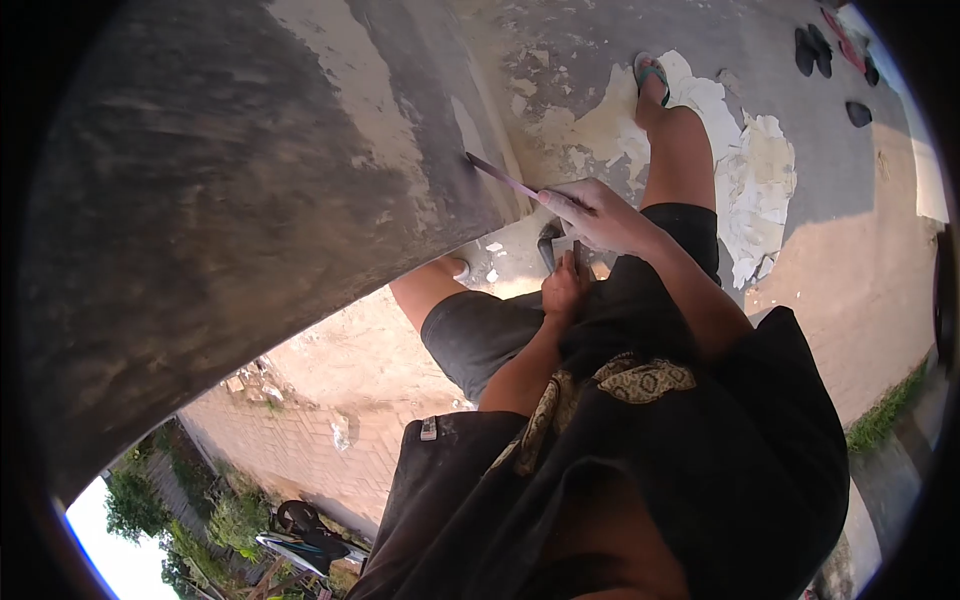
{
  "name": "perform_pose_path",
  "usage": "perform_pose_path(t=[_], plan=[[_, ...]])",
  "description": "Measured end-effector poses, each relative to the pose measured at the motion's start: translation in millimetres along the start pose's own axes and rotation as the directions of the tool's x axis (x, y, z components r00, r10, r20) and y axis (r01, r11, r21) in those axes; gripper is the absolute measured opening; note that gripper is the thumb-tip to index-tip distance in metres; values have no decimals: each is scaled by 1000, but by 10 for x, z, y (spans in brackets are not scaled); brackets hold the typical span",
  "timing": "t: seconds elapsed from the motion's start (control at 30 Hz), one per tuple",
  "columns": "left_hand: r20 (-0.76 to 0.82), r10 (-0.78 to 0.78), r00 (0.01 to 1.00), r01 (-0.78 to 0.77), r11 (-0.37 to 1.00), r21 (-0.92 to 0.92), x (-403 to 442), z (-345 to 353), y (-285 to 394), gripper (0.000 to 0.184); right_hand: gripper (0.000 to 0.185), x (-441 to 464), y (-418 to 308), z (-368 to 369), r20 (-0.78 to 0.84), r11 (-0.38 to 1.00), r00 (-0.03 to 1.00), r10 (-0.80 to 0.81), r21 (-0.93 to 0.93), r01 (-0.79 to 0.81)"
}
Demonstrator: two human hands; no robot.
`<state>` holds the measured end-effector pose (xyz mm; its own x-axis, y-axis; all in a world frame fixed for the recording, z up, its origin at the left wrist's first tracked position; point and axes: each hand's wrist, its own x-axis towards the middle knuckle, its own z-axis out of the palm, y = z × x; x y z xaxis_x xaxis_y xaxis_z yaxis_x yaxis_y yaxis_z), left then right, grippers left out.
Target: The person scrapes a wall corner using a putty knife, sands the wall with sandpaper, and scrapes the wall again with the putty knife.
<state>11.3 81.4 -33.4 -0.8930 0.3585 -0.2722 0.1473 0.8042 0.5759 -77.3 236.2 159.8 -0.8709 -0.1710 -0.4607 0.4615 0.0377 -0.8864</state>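
Observation:
My right hand (595, 215), dusted with white, is closed on a thin flat-bladed tool (505, 177), seen nearly edge-on. The tool's far tip meets the grey wall (250, 200) near its lower part. Below it in the view, my left hand (567, 290) is closed on a tool with a dark, curved part (548, 248) and a small pale flat part beside it. My right hand partly overlaps that area, so its full shape is hidden. Pale smeared patches (350, 90) mark the wall's surface.
White sheet-like scraps (755, 190) lie on the floor beside my sandalled foot (652, 78). Footwear (812, 50) is at the upper right. Pale fragments (494, 247) dot the floor near the wall. Paving (300, 430), plants and a parked motorcycle (305, 540) appear at the lower left.

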Motion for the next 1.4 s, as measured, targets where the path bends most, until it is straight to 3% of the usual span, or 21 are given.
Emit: perform_pose_path(t=[0.23,0.33,0.57,0.63,0.8,0.97,1.07,1.17,1.3,1.4], plan=[[38,-7,999,7,1000,-4,35,7,-19,25,37,51,-14,-25,20,996,999,-41,-81,42],[26,5,1000,-4,1000,-26,0,1,-6,24,34,11,-3,34,-24,996,997,-69,56,70],[15,12,1000,-12,1000,1,-10,14,-23,21,39,63,58,-31,74,984,997,25,176,-38],[-6,22,1000,-22,1000,-4,7,29,-21,21,39,4,-9,-60,60,982,996,73,168,-82],[29,-7,1000,7,1000,6,-4,-7,27,26,33,44,81,1,9,991,1000,-7,135,5],[17,17,1000,-17,999,-27,-8,50,-78,22,40,-19,100,104,-29,999,998,-48,4,48],[21,1,1000,-1,1000,-6,-1,55,-20,26,39,72,113,38,4,999,999,-37,38,37],[25,7,1000,-7,1000,17,3,91,-57,30,33,46,117,17,37,979,999,-20,204,12],[35,1,999,-1,1000,1,-15,-11,14,33,33,-12,91,-1,33,987,999,-3,159,-2],[53,6,999,-5,1000,-20,-2,33,-5,23,34,17,87,-55,50,996,999,-17,87,12]])
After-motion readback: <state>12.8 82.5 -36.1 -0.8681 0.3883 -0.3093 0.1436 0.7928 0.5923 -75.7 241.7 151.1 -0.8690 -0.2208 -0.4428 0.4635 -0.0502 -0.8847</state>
